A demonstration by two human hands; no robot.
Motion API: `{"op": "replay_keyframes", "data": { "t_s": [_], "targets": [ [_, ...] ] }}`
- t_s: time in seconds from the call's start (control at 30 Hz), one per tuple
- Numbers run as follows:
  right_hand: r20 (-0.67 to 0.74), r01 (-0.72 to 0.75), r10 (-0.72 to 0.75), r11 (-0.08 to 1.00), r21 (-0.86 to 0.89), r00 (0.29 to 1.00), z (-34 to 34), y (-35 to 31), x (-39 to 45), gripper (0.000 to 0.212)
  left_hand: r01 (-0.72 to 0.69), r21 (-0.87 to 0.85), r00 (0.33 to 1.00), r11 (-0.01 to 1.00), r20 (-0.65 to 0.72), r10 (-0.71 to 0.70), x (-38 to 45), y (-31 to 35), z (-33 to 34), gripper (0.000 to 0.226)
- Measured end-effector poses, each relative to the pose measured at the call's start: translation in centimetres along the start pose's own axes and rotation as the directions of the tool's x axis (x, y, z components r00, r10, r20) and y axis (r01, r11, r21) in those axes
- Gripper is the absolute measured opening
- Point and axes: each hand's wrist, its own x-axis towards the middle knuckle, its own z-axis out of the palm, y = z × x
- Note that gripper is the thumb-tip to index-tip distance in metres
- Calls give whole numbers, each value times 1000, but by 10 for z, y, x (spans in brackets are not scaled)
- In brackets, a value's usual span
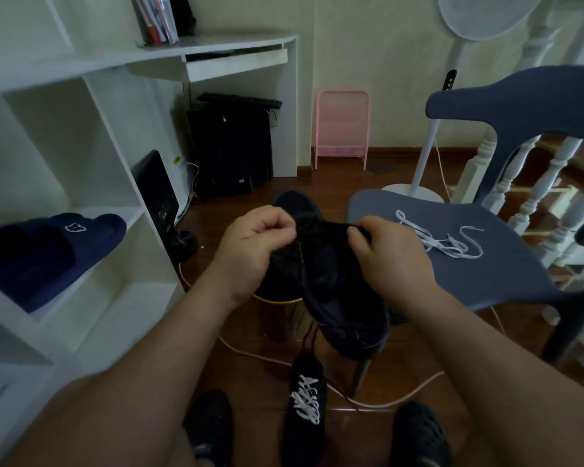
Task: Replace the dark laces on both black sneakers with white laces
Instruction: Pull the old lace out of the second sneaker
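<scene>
While both hands work at the middle of the view, a black mesh sneaker [338, 291] is held up between them, with its sole turned away and its opening toward the camera. The left hand [253, 244], at about 9 o'clock from the sneaker, has its fingers curled and pinches something dark at the shoe's upper edge; the right hand [388, 254], at about 2 o'clock from the sneaker, pinches a thin dark lace [327, 225] that runs taut between the two hands. Another loose part of dark lace hangs down from the sneaker at 6 o'clock, but the picture is dim and the eyelets cannot be made out. The shoe looks matt and very dark, almost without detail. Below it, at 6 o'clock on the brown wooden floor [250, 365], stands a second black sneaker with white laces [305, 399] already threaded in a criss-cross pattern. At 3 o'clock from the hands, a loose white flat lace [442, 239] lies in a tangle on the seat of a blue-grey plastic chair [486, 264]. At 9 o'clock, a navy blue slipper [54, 251] rests on a white shelf unit [122, 183]. A pale cable [402, 396] crosses the floor.
</scene>
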Motion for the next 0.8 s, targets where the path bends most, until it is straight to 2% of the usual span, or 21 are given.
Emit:
{"op": "replay_keyframes", "data": {
  "t_s": [0.03,0.07,0.13,0.23,0.3,0.37,0.53,0.6,0.67,0.73,0.77,0.8],
  "targets": [
    [-9,17,-16,1000,6,1000,-2,1,0,29,23,-71,999,997,31,-21,-1,2,-3,17],
    [-18,45,-45,999,4,999,-3,0,-1,29,46,-59,997,997,61,-43,-3,6,-3,20],
    [-23,105,-106,994,-41,994,-1,-7,-5,29,62,129,994,990,79,-72,-7,7,4,27],
    [9,178,-178,977,-115,984,5,-17,-13,30,63,420,998,905,-6,-66,-8,8,21,28],
    [13,213,-213,968,-135,977,8,-20,-15,30,90,501,996,861,-53,-73,-6,9,27,23],
    [10,226,-227,963,-147,974,10,-20,-14,30,124,506,992,854,-73,-100,-4,7,28,20],
    [6,220,-222,964,-146,975,12,-19,-14,32,103,444,994,890,-69,-81,-8,8,29,11],
    [-11,194,-198,971,-140,980,10,-16,-11,34,100,361,995,927,-46,-89,-6,11,24,16],
    [-60,128,-135,986,-108,989,3,-9,-5,33,102,140,993,985,44,-109,-6,18,17,25],
    [-92,87,-94,994,-69,991,-4,-2,-1,30,132,-135,979,982,170,-108,-7,24,11,20],
    [-95,93,-99,993,-68,991,-6,0,0,30,146,-196,969,970,227,-100,-8,27,8,13],
    [-88,105,-112,991,-78,990,-6,0,-1,29,146,-175,961,974,257,-98,-8,28,5,7]
  ]
}}
